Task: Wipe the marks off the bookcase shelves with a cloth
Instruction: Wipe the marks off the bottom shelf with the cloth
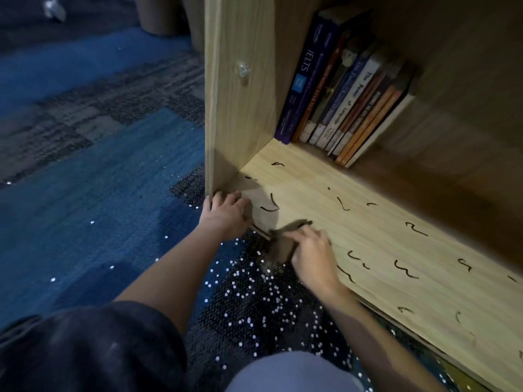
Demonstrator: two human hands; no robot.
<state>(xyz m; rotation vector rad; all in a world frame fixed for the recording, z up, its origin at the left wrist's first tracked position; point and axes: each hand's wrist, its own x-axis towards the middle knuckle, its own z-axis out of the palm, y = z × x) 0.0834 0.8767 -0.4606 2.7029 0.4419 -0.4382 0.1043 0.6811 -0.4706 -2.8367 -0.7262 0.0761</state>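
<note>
Right hand [311, 256] pinches the one cloth [283, 246] — left hand [225, 213] grips the shelf [382, 239] edge.

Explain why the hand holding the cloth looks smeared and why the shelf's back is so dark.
Head view: the right hand and its crumpled brown cloth are motion-blurred; light reaches only the front of the pale wooden shelf, leaving the row of leaning books dim.

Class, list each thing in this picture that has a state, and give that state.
Bottom shelf: scattered black marks, not yet wiped off.
Cloth: bunched, on the shelf's front edge, in the right hand.
Right hand: grips the cloth.
Left hand: rests on the shelf's front corner.
Books: stand in a row, spines out.
</note>
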